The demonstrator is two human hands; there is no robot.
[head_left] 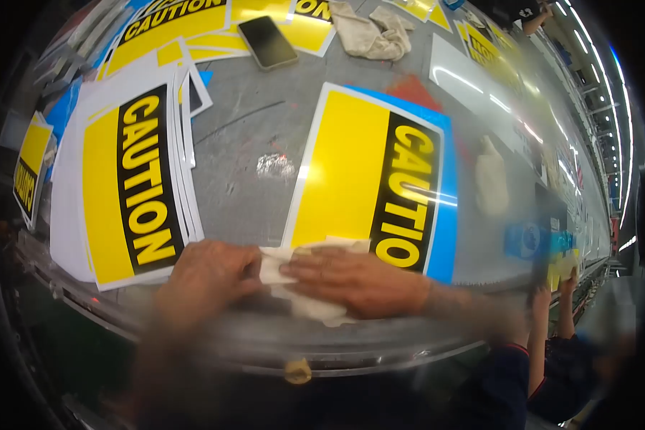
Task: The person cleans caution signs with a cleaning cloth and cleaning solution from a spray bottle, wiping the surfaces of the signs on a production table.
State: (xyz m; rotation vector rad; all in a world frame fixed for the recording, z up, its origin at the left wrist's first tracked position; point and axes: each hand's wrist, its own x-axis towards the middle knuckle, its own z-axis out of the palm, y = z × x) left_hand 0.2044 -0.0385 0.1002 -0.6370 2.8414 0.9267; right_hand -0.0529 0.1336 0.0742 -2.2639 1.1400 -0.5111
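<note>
A yellow and black CAUTION sign (347,172) lies on the grey table with a blue sheet (443,236) under its right side. At its near edge is a crumpled off-white cloth (312,304). My right hand (358,279) lies across the cloth with its fingers together, pressing it down over the sign's lower edge. My left hand (218,269) is closed, its fingertips pinching the cloth's left end. Beside my left hand is a stack of CAUTION signs (132,186) with white sheets; the hand overlaps its lower right corner.
A phone (267,43) and a pale glove or rag (373,32) lie farther back near more CAUTION signs (168,36). A clear glossy sheet (473,79) is at right. Another person's hands (555,283) and dark sleeves are at the right edge.
</note>
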